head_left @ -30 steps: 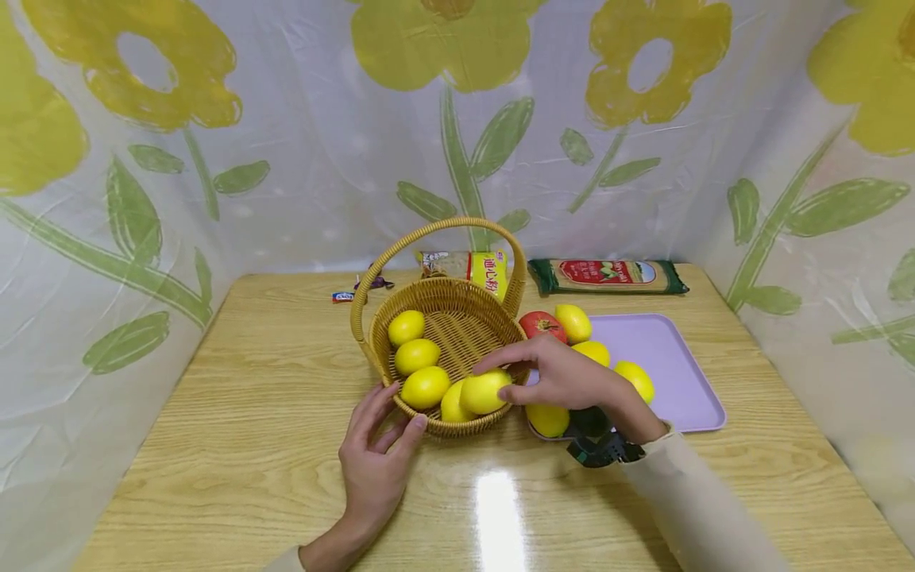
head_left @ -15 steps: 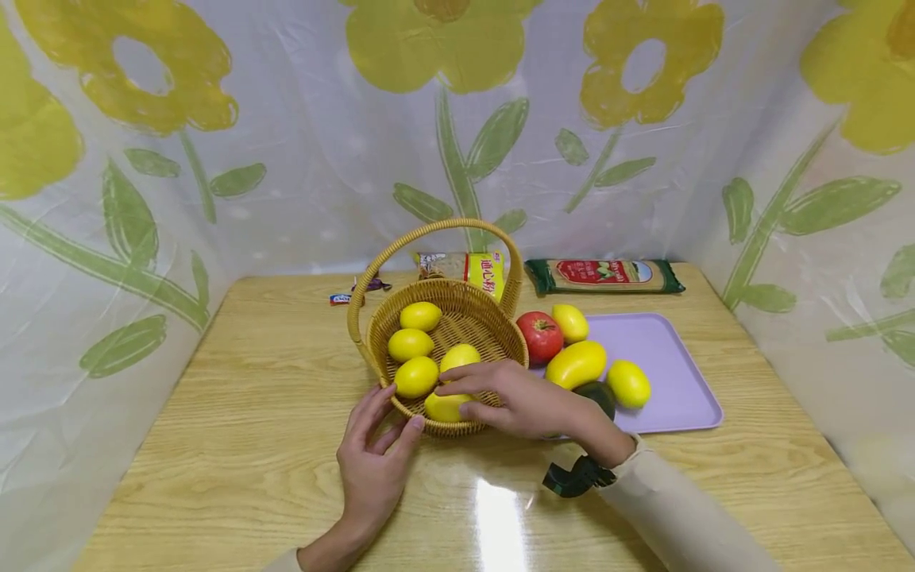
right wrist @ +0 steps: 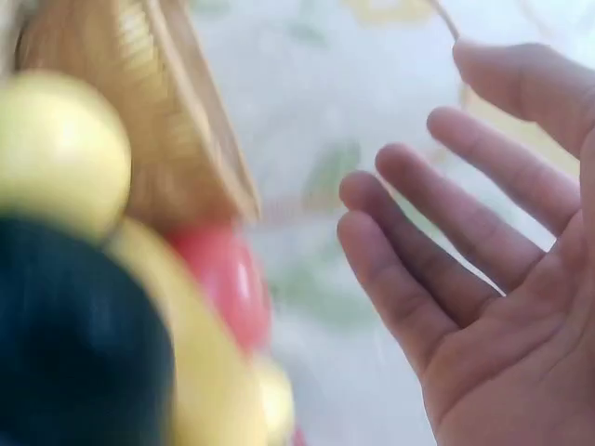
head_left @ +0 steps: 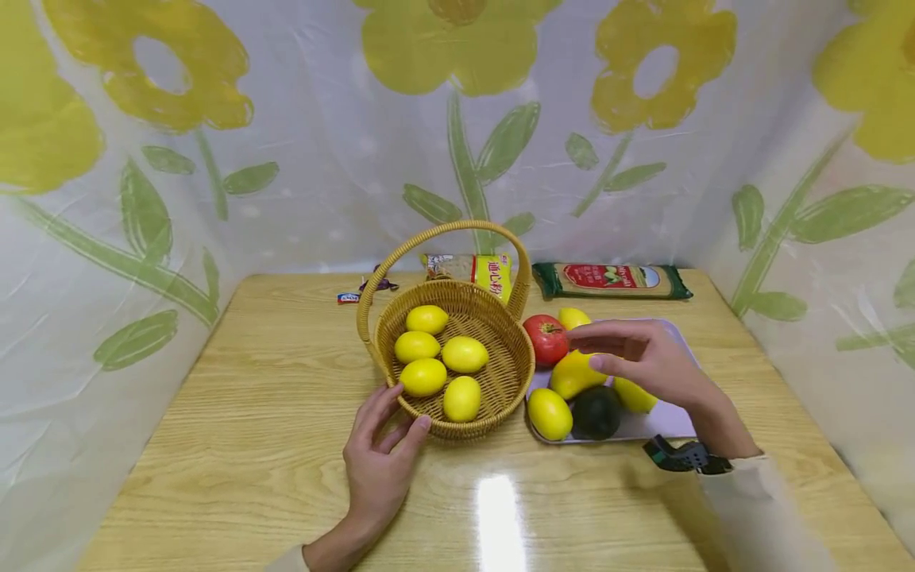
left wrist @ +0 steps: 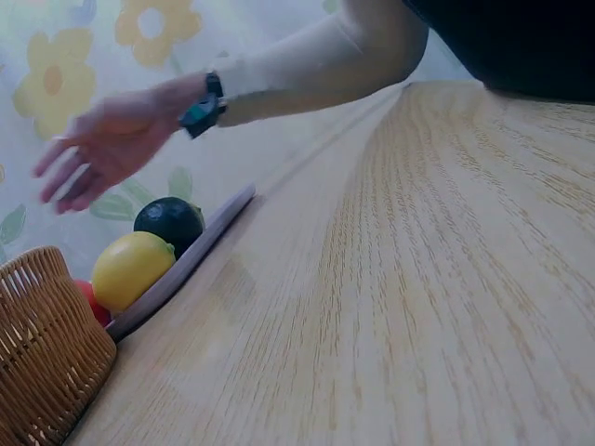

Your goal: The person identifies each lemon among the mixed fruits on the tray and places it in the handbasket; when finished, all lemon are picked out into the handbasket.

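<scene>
A wicker basket (head_left: 465, 433) with a tall hoop handle holds several lemons (head_left: 465, 354). My left hand (head_left: 379, 465) touches its front left rim with spread fingertips and thumb. To the right, my right hand (head_left: 654, 365) hovers over a lilac tray (head_left: 646, 430), fingers loosely extended and holding nothing, as the right wrist view also shows. On the tray lie a red pomegranate (head_left: 546, 340), a yellow mango (head_left: 575, 376), a dark green avocado (head_left: 596, 412) and several lemons, one (head_left: 550, 414) at the front left corner. The hand partly covers the mango and a lemon behind it.
Behind the basket lies a yellow pasta bag (head_left: 492, 274). A long green-ended noodle pack (head_left: 611, 280) is at the back right. Small wrapped candies (head_left: 349, 298) sit at the back left. Flower-printed curtains (head_left: 322, 183) enclose the wooden table (head_left: 272, 413).
My right hand let go of a lemon inside the basket and moved right, over the tray. The lemons in the basket shifted and settled. My left hand stayed at the rim.
</scene>
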Demonstrator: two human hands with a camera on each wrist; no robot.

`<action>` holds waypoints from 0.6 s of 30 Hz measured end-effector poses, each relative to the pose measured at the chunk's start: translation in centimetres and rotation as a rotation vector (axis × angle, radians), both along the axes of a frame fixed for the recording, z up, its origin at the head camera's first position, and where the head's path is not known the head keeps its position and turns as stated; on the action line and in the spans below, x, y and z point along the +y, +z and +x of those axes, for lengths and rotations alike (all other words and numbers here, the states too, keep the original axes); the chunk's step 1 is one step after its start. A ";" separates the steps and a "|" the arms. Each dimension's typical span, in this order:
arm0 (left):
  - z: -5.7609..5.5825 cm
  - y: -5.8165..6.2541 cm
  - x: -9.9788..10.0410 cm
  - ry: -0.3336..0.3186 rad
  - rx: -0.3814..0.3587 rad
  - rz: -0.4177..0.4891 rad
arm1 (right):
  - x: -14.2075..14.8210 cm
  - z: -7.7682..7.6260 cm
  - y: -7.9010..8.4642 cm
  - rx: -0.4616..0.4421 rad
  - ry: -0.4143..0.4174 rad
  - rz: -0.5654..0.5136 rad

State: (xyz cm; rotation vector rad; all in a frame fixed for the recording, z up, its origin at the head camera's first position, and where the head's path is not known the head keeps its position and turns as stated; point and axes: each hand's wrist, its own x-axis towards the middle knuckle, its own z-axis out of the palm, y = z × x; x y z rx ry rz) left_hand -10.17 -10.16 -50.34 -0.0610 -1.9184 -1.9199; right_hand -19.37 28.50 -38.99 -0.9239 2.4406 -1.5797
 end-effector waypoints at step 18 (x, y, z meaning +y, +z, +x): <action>0.0 0.0 0.0 -0.002 0.005 0.010 | 9.5 3.4 -5.3 -0.072 -0.265 0.267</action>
